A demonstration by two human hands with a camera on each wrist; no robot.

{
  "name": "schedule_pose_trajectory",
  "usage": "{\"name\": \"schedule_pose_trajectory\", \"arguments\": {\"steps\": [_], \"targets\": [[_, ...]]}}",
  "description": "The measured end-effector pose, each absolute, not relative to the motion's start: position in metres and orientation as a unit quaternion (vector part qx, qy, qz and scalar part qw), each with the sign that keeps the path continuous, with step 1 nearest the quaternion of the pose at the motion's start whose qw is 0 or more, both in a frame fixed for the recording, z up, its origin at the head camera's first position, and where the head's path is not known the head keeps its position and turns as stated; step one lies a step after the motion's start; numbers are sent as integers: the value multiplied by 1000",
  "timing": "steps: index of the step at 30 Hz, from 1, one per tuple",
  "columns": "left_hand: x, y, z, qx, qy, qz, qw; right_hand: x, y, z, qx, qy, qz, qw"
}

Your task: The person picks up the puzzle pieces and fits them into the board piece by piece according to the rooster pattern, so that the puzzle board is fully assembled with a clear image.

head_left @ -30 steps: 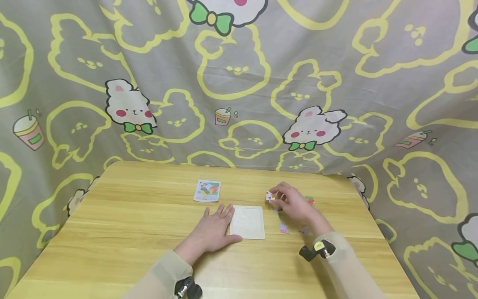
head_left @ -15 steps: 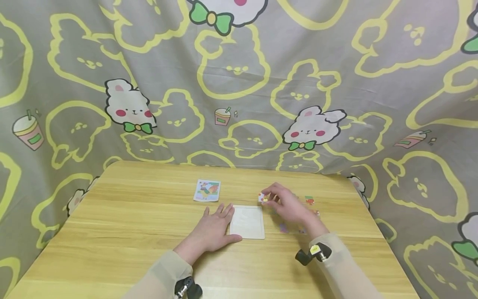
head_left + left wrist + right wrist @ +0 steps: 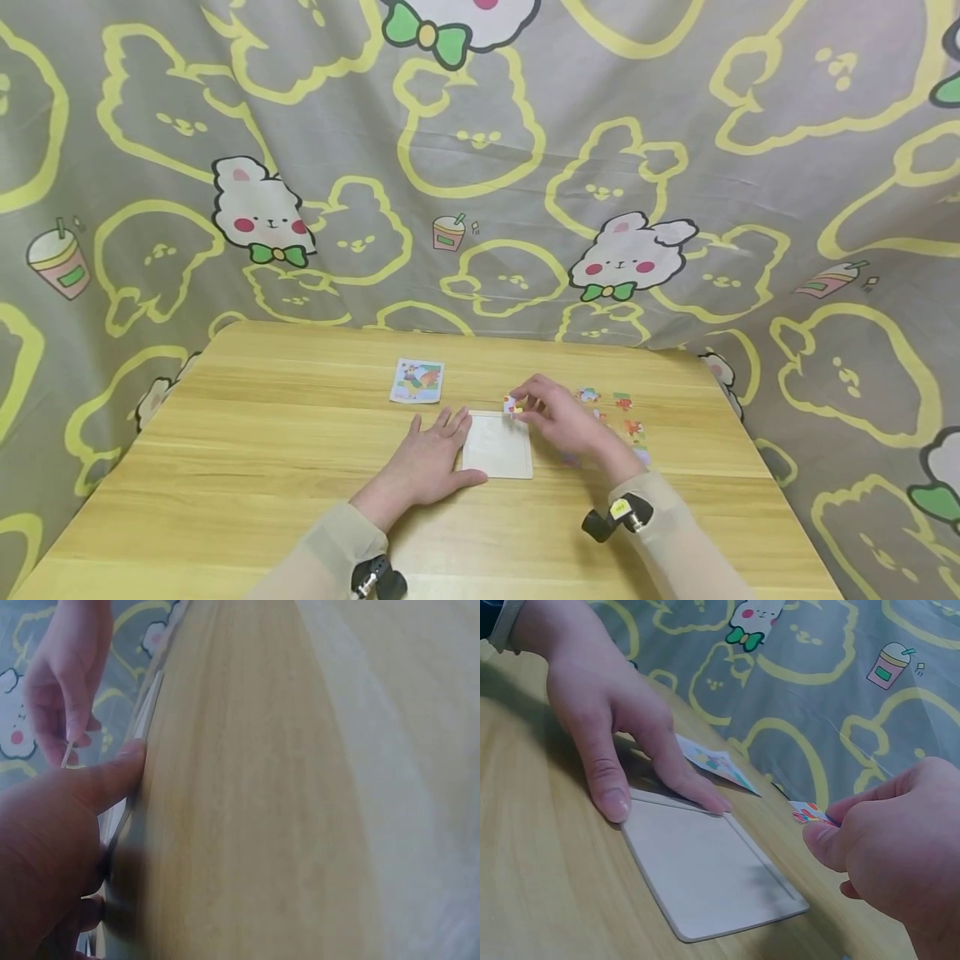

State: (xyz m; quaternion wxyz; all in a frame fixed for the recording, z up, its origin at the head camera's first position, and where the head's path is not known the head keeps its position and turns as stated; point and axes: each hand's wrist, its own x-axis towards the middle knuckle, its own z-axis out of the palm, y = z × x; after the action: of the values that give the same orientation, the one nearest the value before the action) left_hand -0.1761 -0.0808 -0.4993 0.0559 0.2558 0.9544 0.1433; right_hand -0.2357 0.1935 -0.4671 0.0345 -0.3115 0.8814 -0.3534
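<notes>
A square white puzzle tray [image 3: 497, 450] with a raised rim lies flat on the table. My left hand [image 3: 423, 468] rests at its left side, fingers and thumb spread; in the right wrist view the thumb and a finger touch the corners of the tray [image 3: 705, 866]. Above the tray's far right corner, my right hand [image 3: 564, 423] pinches a small colourful jigsaw piece [image 3: 512, 406] between thumb and fingers. The right wrist view shows this piece [image 3: 808, 812] held off the table, partly hidden by the fingertips.
Several loose jigsaw pieces [image 3: 634, 431] lie right of the tray, some hidden under the right forearm. A printed picture card [image 3: 417, 382] with a rooster lies behind the left hand. A patterned curtain [image 3: 510, 208] hangs behind the wooden table [image 3: 247, 467].
My right hand has moved left with the jigsaw piece, from over the loose pieces to the tray's far right corner, uncovering more pieces. The left hand has stayed in place.
</notes>
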Motion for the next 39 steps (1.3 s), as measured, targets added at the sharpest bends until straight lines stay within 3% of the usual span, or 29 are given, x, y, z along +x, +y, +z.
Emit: {"name": "schedule_pose_trajectory", "arguments": {"steps": [25,39], "targets": [[-175,-81,-496,260,955,136,50,-231,166,-487,-330,870,-360,61],[-174,-81,-500,258,955,137,48,-232,153,-500,-339,890,-303,29]]}}
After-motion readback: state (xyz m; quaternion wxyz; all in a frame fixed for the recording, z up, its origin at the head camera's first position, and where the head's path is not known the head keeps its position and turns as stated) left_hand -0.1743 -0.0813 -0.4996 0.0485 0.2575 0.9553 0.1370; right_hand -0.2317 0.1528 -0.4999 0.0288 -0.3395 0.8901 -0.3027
